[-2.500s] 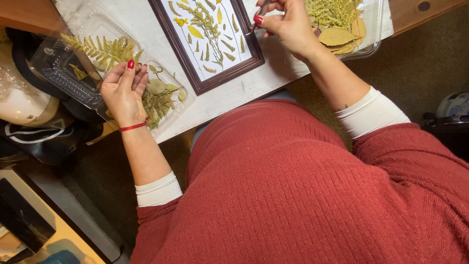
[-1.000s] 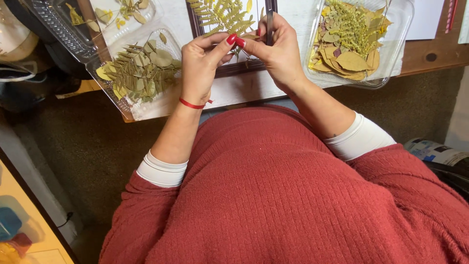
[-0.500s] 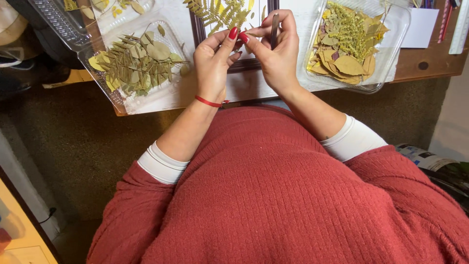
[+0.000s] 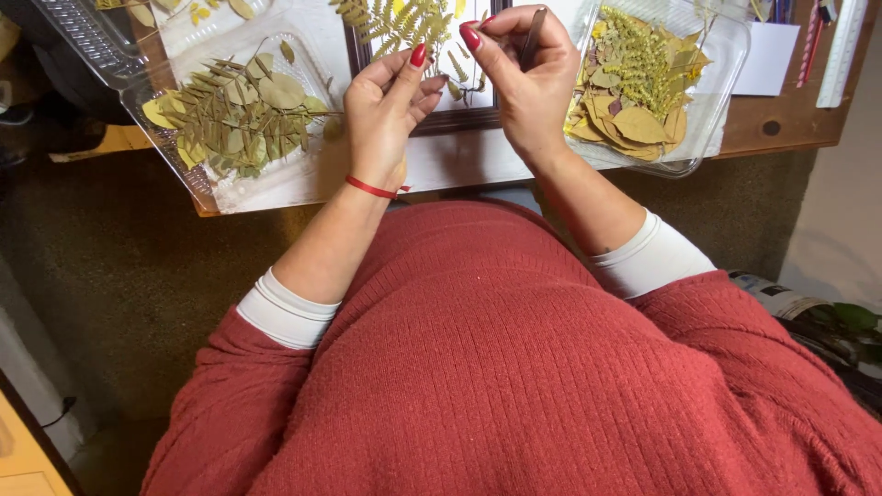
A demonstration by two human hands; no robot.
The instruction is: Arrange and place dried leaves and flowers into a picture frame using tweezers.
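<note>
Pinching thin dark metal tweezers [image 4: 533, 37] in the right hand [image 4: 528, 87], left hand [image 4: 386, 110] half-curled and seemingly empty, over the dark-framed pressed-fern picture [image 4: 418, 28]; likely risking snapped brittle fronds from any hard squeeze or nudge.

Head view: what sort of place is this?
Probably a home craft desk for pressed-plant art: a wooden desk holds clear trays of dried leaves and a dark picture frame; the right hand grips slim tweezers.
</note>
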